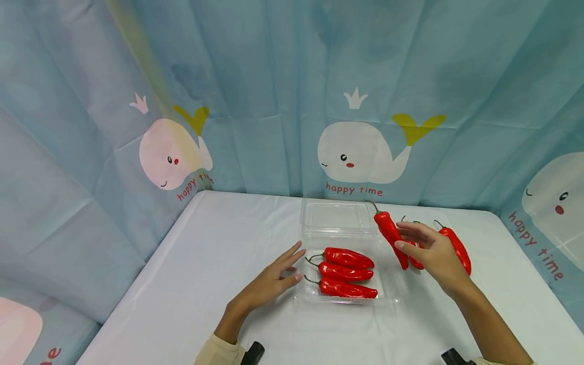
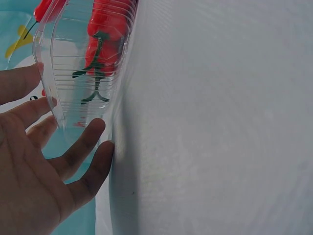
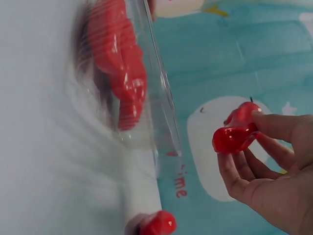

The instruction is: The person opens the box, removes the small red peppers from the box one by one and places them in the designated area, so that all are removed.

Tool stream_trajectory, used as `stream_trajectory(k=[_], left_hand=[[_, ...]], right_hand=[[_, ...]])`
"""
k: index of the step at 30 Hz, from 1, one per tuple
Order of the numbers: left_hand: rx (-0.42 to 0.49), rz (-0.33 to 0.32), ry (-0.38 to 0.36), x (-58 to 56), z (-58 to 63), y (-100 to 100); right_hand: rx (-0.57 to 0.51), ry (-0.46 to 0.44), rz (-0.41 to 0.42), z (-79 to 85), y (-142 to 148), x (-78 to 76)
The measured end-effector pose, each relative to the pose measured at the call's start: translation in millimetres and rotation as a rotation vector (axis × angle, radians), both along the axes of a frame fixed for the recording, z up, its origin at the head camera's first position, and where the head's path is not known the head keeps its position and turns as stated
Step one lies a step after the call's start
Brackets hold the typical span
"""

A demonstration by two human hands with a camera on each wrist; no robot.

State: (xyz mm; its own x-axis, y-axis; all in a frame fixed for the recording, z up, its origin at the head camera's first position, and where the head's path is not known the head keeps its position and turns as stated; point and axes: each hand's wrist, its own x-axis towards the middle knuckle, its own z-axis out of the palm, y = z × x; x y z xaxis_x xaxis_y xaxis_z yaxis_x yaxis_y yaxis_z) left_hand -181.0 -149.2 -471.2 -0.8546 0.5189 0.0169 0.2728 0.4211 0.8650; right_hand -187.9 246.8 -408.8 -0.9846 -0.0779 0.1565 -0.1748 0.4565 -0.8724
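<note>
Three red chili peppers (image 1: 348,274) with dark stems lie side by side, stems leftward, in a clear plastic box (image 1: 385,279). My left hand (image 1: 269,285) is at the box's left side, fingers spread; in the left wrist view its fingertips (image 2: 99,128) are right at the wall and rim. With thumb and fingers, my right hand (image 1: 431,253) pinches another red chili pepper (image 1: 389,234) just right of the box, its stem pointing up and away. In the right wrist view this pepper (image 3: 237,132) shows tip first, higher than the rim.
Beyond the box, its clear lid (image 1: 337,215) lies folded open. To the right, a red pepper (image 1: 458,251) lies past the right hand, and another (image 1: 416,262) is partly hidden behind the fingers. A blue whale-print curtain (image 1: 274,101) borders the white table (image 1: 182,304).
</note>
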Motion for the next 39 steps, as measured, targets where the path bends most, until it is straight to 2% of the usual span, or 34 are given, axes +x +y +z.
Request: stream_trajectory(k=[10,16,22,28,39], left_hand=[[0.001,0.003,0.000,0.0,0.0,0],[0.001,0.001,0.005,-0.7,-2.8,0],[0.000,0.002,0.007,-0.5,-2.1,0],[0.002,-0.003,0.004,-0.8,-1.8,0],[-0.002,-0.003,0.009,-1.2,-1.6,0]], right_hand=[[0.024,-0.009,-0.085,-3.3,31,1.2],[0.001,-0.017,-0.113,-5.4,49,4.6],[0.025,-0.039,-0.179,-12.6,67,5.0],[0.039,-0.022,-0.235,-18.4,85,5.7],[0.069,-0.098,-0.336,-30.1,121,3.1]])
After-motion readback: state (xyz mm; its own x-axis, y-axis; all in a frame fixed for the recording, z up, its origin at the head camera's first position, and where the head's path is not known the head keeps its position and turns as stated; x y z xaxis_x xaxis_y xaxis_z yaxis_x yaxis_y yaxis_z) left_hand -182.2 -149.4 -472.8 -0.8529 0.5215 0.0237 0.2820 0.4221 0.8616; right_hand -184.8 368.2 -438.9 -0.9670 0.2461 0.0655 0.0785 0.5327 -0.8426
